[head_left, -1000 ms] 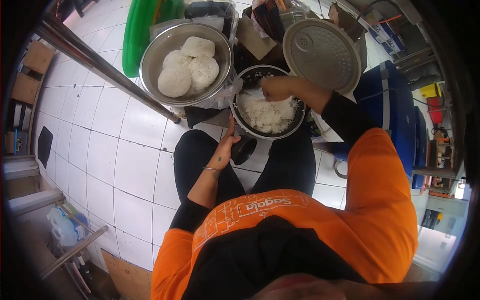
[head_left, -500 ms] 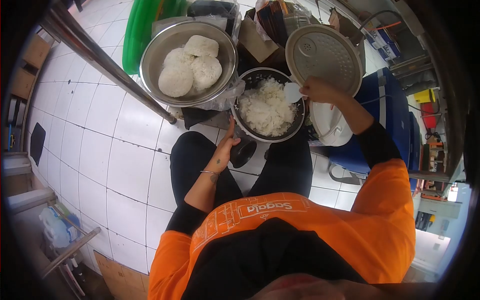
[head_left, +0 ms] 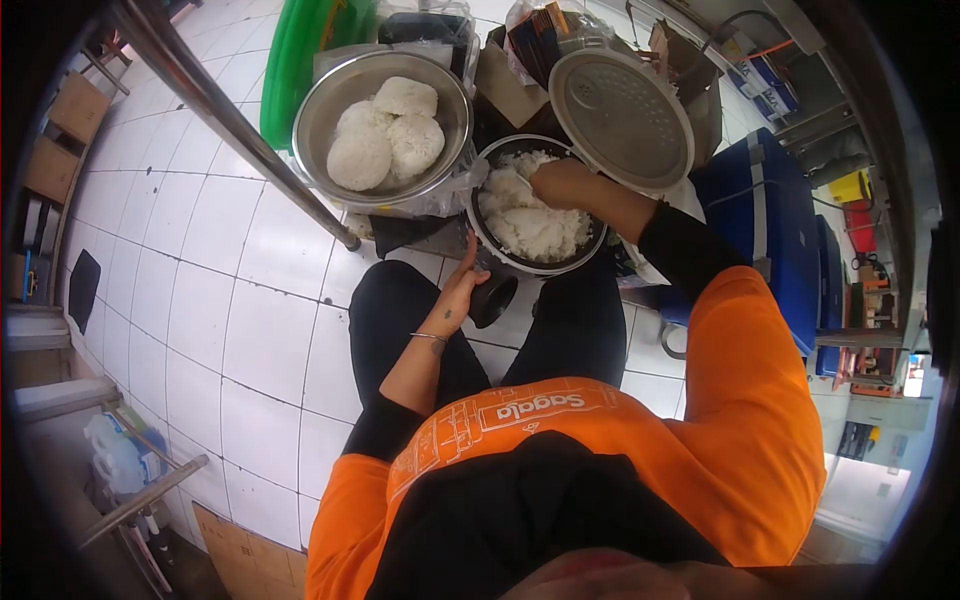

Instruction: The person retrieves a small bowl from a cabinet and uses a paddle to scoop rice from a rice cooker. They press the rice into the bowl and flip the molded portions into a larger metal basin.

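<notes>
My right hand (head_left: 562, 185) is closed round a white rice paddle, mostly hidden under the fingers, over the cooked rice (head_left: 530, 220). The rice fills a dark-lined cooker pot (head_left: 597, 245) in front of my knees. My left hand (head_left: 462, 292) grips a small black bowl (head_left: 494, 300), tilted on its side between my knees just below the pot. Beyond my left hand, a steel basin (head_left: 310, 130) holds several rounded mounds of moulded rice (head_left: 360, 157).
The cooker's open lid (head_left: 625, 120) stands behind the pot. A blue cooler box (head_left: 755, 230) is on the right. A metal pole (head_left: 230, 130) slants down on the left, beside a green tub (head_left: 290, 80). Cardboard boxes (head_left: 515, 90) sit at the back.
My right hand has moved left, from the pot's right rim in over the rice, taking the paddle with it. My left hand and the bowl have barely moved.
</notes>
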A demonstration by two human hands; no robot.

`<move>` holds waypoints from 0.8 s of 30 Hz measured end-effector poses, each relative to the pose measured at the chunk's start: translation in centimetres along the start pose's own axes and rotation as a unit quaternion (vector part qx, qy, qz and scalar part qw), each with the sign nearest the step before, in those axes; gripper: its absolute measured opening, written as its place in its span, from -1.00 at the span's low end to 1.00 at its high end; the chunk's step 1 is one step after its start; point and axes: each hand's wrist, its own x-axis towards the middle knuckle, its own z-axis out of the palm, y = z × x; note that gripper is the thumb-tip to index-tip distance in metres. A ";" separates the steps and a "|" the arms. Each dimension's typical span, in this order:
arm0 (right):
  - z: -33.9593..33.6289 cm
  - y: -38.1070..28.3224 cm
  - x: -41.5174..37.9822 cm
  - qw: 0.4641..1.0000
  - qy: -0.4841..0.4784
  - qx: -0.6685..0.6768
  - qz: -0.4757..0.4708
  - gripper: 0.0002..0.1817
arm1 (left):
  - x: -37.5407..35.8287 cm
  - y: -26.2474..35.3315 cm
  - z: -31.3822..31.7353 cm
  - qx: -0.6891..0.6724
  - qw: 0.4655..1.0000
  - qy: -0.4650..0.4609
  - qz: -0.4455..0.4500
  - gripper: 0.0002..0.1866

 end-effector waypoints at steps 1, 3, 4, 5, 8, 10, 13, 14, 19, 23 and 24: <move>-0.2 -0.8 -1.0 1.000 -0.002 0.000 -0.001 -0.75 | 0.0 -0.1 0.0 -0.003 1.000 -0.001 -0.002 -0.16; -0.8 -1.9 -2.8 0.994 -0.008 -0.082 -0.068 -0.79 | -0.3 0.1 0.1 -0.006 1.000 -0.005 -0.003 -0.17; -1.0 -2.3 -3.7 0.994 -0.009 -0.084 -0.067 -0.79 | -0.4 0.5 0.2 -0.003 1.000 -0.002 -0.011 -0.17; -1.3 -2.6 -4.5 0.992 -0.041 -0.086 -0.082 -0.80 | -0.5 1.0 0.3 0.000 1.000 0.002 -0.018 -0.17; -4.2 -1.6 -5.5 0.991 -0.067 -0.080 -0.089 -0.80 | -0.5 0.6 -0.1 0.004 1.000 -0.008 -0.010 -0.18; -6.9 0.4 -5.4 0.988 -0.061 -0.076 -0.116 -0.78 | -0.5 0.5 -0.1 -0.010 1.000 -0.009 -0.004 -0.18; -9.5 4.8 -5.4 0.989 -0.076 -0.035 -0.123 -0.72 | -0.6 0.7 -0.1 -0.011 1.000 -0.007 -0.003 -0.19; -9.4 6.7 -5.6 0.989 -0.077 -0.033 -0.123 -0.72 | -0.6 0.7 0.1 -0.002 1.000 -0.005 -0.006 -0.19; -7.7 13.3 -7.7 0.987 0.055 0.112 -0.099 -0.70 | -0.4 0.2 0.0 -0.011 1.000 -0.008 -0.004 -0.19; -6.6 12.5 -7.1 0.987 -0.040 0.156 -0.017 -0.69 | -0.3 -0.1 -0.2 -0.028 1.000 -0.012 -0.003 -0.18; -6.4 11.7 -6.9 0.989 -0.015 0.140 -0.032 -0.71 | -0.4 0.1 -0.1 -0.027 1.000 -0.015 -0.004 -0.18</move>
